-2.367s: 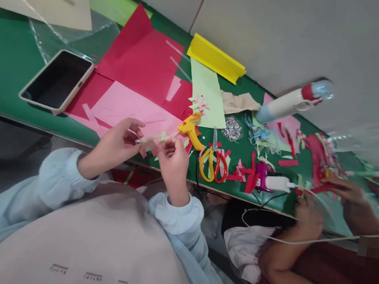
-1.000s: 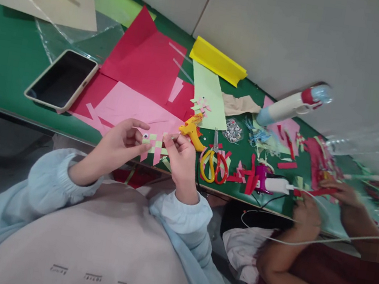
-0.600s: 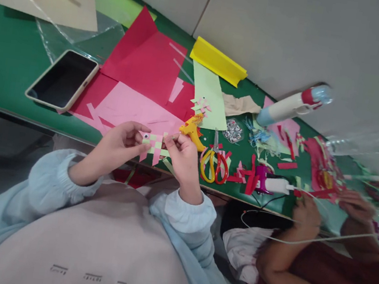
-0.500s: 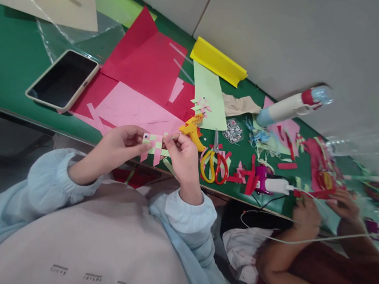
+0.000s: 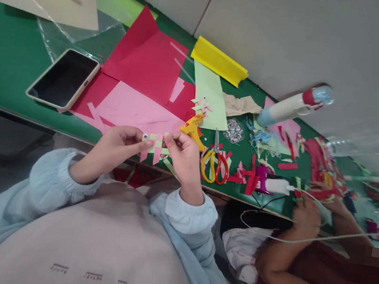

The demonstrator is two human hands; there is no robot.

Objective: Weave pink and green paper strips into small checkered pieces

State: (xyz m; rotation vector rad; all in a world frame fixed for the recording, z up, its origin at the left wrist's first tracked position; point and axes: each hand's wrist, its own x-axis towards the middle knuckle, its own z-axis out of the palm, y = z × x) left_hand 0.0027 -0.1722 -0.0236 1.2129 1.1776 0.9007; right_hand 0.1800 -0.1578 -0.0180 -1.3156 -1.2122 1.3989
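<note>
Between my two hands, at the table's near edge, I hold a small woven paper piece [image 5: 155,145] made of pink and pale green strips with a googly eye on its left side. My left hand [image 5: 118,143] pinches its left end with thumb and fingers closed. My right hand [image 5: 182,153] pinches its right end, fingers curled. An orange glue gun [image 5: 193,130] lies just beyond my right hand. Yellow and red scissors [image 5: 213,162] lie to its right.
A green table [image 5: 2,62] carries red and pink paper sheets [image 5: 144,66], a phone [image 5: 63,78], a yellow folded strip [image 5: 219,61], a pale green sheet [image 5: 209,93], a white bottle [image 5: 293,105] and paper scraps. Another person's hands [image 5: 308,205] work at the right, by a white cable.
Since 2.4 s ago I raised the woven piece and turned it flat toward me; it has stayed nearly still for the last second. The other person's hands have shifted at the right.
</note>
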